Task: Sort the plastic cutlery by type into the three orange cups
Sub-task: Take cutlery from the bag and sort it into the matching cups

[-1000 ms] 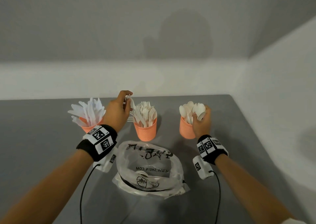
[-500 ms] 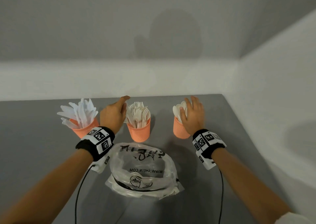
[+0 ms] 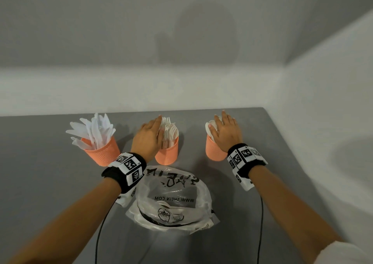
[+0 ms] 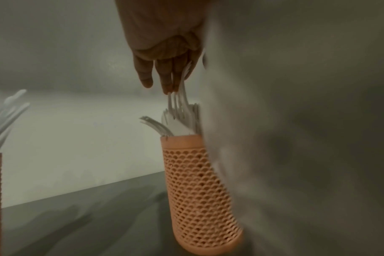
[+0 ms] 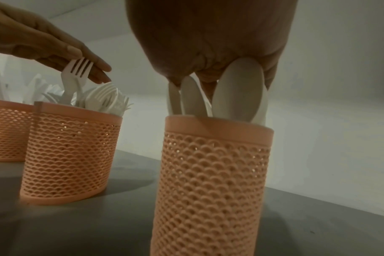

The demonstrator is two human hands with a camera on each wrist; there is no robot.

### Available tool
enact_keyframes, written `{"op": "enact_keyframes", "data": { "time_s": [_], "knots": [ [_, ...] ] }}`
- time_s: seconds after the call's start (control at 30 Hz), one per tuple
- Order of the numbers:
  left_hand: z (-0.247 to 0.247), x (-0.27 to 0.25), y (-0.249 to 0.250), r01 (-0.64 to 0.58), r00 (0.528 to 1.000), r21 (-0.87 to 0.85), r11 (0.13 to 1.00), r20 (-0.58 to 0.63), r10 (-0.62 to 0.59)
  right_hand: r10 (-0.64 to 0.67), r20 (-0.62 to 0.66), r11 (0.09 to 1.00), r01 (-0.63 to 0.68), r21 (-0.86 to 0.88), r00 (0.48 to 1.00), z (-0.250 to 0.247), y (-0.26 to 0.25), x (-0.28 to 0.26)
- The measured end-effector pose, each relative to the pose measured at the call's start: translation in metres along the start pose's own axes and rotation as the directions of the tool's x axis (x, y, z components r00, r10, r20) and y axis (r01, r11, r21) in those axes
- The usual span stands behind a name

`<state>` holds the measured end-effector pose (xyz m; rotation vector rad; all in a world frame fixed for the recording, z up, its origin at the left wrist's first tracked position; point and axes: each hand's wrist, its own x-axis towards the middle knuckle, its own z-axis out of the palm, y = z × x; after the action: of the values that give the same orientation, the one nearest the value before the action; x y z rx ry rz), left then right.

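Three orange mesh cups stand in a row on the grey table. The left cup [image 3: 103, 152] holds white knives [image 3: 94, 131]. The middle cup [image 3: 167, 154] holds white forks [image 3: 170, 132]. The right cup [image 3: 214, 149] holds white spoons [image 3: 210, 126]. My left hand [image 3: 148, 136] lies flat against the left side of the forks, its straight fingers [image 4: 168, 78] touching the fork tines [image 4: 175, 104]. My right hand [image 3: 226, 132] rests flat on top of the spoons [image 5: 239, 90], fingers extended.
A crumpled clear plastic bag [image 3: 173, 199] with black print lies on the table [image 3: 40, 183] just in front of the cups, between my forearms. White walls close the back and right sides. Black cables run from both wristbands.
Both hands have let go of the cutlery they held a second ago. They now lie flat, the left against the forks, the right on the spoons. The view has shifted slightly.
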<state>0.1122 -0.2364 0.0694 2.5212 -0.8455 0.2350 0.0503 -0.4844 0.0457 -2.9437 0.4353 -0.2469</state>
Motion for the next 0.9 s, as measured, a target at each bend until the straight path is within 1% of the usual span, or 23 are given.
{"op": "enact_keyframes", "data": {
  "time_s": [0.1, 0.23, 0.33, 0.43, 0.53, 0.6, 0.67, 0.77, 0.83, 0.87, 0.9],
  "knots": [
    [0.004, 0.000, -0.001, -0.007, 0.996, 0.043, 0.999, 0.092, 0.003, 0.002, 0.005, 1.000, -0.002, 0.004, 1.000, -0.001, -0.002, 0.000],
    [0.008, -0.006, -0.002, -0.001, 0.980, 0.115, 0.993, 0.196, -0.022, 0.008, 0.017, 1.000, -0.008, 0.004, 1.000, -0.001, -0.003, 0.002],
    [0.009, -0.008, -0.005, 0.000, 0.978, 0.106, 0.994, 0.208, -0.022, 0.018, 0.036, 1.000, -0.018, -0.005, 0.999, -0.003, -0.004, 0.002],
    [0.012, -0.011, -0.006, 0.015, 0.977, 0.149, 0.989, 0.208, -0.046, 0.035, 0.070, 0.999, -0.033, -0.027, 0.997, -0.004, -0.003, 0.001],
    [0.014, -0.018, -0.005, -0.010, 0.951, 0.167, 0.986, 0.306, -0.042, 0.030, 0.067, 0.999, -0.027, -0.047, 0.997, -0.003, -0.001, 0.000],
    [0.014, -0.018, -0.004, -0.025, 0.937, 0.165, 0.986, 0.349, -0.035, 0.020, 0.054, 0.998, -0.017, -0.055, 0.998, -0.003, 0.000, -0.002],
    [0.014, -0.017, -0.001, -0.008, 0.935, 0.192, 0.981, 0.350, -0.060, 0.012, 0.061, 0.998, -0.008, -0.066, 0.998, -0.003, 0.000, -0.003],
    [0.011, -0.017, 0.004, 0.025, 0.939, 0.225, 0.974, 0.328, -0.100, 0.038, 0.122, 0.995, -0.027, -0.092, 0.992, -0.010, -0.002, -0.002],
    [0.007, -0.018, 0.006, 0.060, 0.943, 0.185, 0.981, 0.311, -0.117, 0.060, 0.144, 0.996, -0.050, -0.072, 0.988, -0.018, -0.007, -0.003],
    [0.004, -0.018, 0.006, 0.077, 0.954, 0.142, 0.987, 0.278, -0.115, 0.053, 0.116, 0.998, -0.048, -0.048, 0.992, -0.021, -0.011, -0.005],
    [-0.001, -0.018, 0.005, 0.080, 0.971, 0.085, 0.993, 0.218, -0.097, 0.022, 0.052, 1.000, -0.022, -0.001, 0.998, -0.024, -0.017, -0.008]
  ]
}}
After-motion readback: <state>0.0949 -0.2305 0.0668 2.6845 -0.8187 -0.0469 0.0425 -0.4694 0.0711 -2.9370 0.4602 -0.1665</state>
